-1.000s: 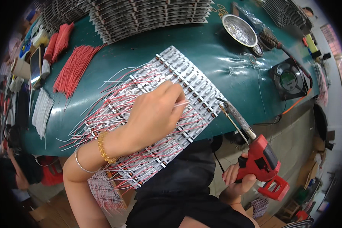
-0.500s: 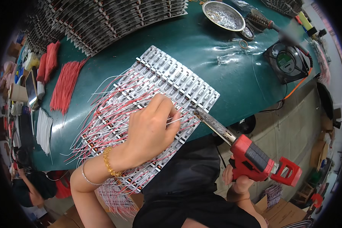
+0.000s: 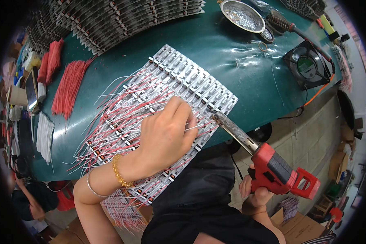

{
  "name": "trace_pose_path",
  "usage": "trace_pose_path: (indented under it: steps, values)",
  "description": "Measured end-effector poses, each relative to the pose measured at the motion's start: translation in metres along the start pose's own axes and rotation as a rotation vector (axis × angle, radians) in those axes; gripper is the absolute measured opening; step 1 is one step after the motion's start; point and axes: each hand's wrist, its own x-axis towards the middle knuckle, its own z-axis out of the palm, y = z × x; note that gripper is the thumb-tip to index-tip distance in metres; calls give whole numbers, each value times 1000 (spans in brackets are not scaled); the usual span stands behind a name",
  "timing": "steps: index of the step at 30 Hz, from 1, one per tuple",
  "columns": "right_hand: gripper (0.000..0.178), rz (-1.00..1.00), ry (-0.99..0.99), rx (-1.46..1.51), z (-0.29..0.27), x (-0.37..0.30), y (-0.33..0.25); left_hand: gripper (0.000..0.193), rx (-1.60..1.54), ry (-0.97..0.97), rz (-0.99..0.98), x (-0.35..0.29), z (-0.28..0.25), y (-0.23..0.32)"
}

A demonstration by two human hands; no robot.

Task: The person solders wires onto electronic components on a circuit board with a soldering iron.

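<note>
Red-bodied, the soldering gun [image 3: 272, 164] is being gripped by the right hand [image 3: 254, 195] — fingers wrapped around its handle — with its metal tip touching the right edge of the panel of white strips [image 3: 183, 77]. That panel is lying mid-table on the green mat [image 3: 215, 44], and is being pressed by the left hand [image 3: 164, 138], fingers together, pinching a thin white wire [image 3: 197, 127] beside the tip.

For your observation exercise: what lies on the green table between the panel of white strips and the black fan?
In the head view, only bare green table separates the panel of white strips from the black fan, apart from a thin loose wire.
</note>
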Motion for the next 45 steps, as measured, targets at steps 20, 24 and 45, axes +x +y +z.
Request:
trace_pose_path:
  steps: [20,24,45]
  values:
    - [93,-70,15,37,-7,-5,0,13,-87,45,-8,-1,4,6]
    - [90,-68,16,20,-10,-8,5,13,-28,-15,2,-4,9,12]
    - [81,-120,-1,25,-1,-1,4,13,27,16,27,-4,10,11]
